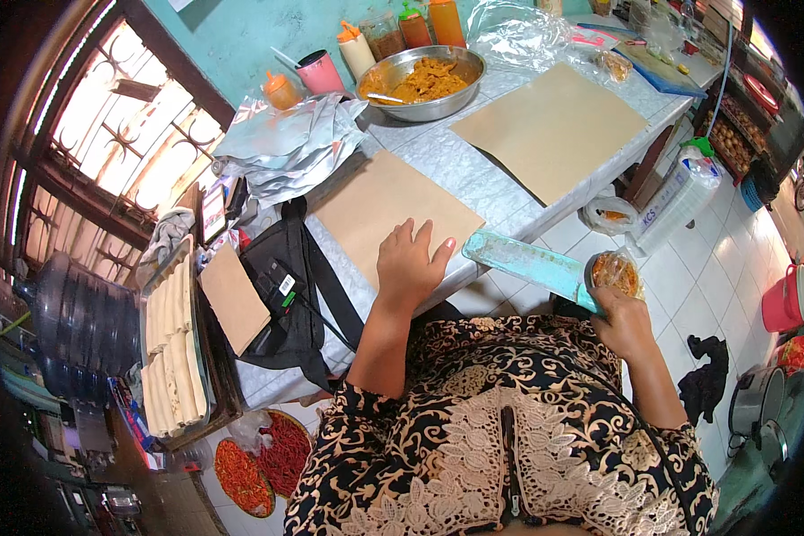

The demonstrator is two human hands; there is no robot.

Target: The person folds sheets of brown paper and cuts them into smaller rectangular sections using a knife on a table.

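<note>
My left hand point(412, 258) rests with fingers spread on or just over a brown paper sheet point(395, 208) at the near side of the tiled table. My right hand point(622, 321) grips the end of a worn turquoise flat strip point(529, 261), whose far end meets the sheet's right corner. Its material I cannot tell. Just beyond that hand is a plastic-wrapped portion of orange food point(613, 271). Another brown paper sheet point(553, 127) lies farther right. A steel bowl point(422, 114) behind them holds an orange-brown mixture point(432, 80) and a spoon.
Silvery packets point(295, 147) are piled left of the bowl. A black bag point(288, 301), folded brown paper point(234, 298) and a glass tray point(204, 375) of pale rolls point(171, 348) lie at the left. Sauce bottles point(445, 23) stand by the wall. The table's edge point(576, 181) runs diagonally.
</note>
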